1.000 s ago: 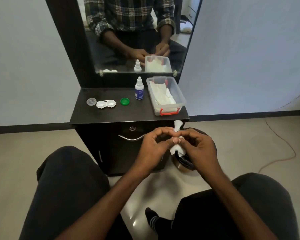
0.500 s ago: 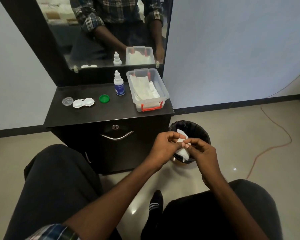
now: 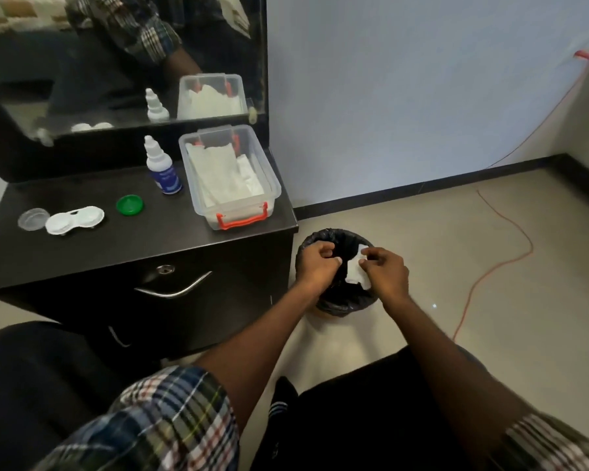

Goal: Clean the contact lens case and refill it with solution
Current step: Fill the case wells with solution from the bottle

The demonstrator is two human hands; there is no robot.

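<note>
Both my hands hover over the black-lined waste bin [image 3: 306, 246] on the floor, right of the cabinet. My right hand [image 3: 386, 271] pinches a crumpled white tissue [image 3: 356, 275] that hangs inside the bin's mouth. My left hand [image 3: 317, 263] is curled shut a little left of the tissue, apart from it, with nothing visible in it. On the cabinet top lie the open white lens case [image 3: 75, 219], a clear cap [image 3: 33, 219] to its left and a green cap [image 3: 129, 204] to its right. The solution bottle [image 3: 162, 166] stands upright behind them.
A clear plastic box [image 3: 242, 212] of white tissues with red latches sits on the right end of the dark cabinet top [image 3: 123, 239]. A mirror [image 3: 82, 62] rises behind. An orange cable [image 3: 500, 266] runs over the floor. My knees fill the foreground.
My view swung right and down toward the bin. Both hands carried the tissue from in front of the cabinet over the bin. My left hand has let go of it.
</note>
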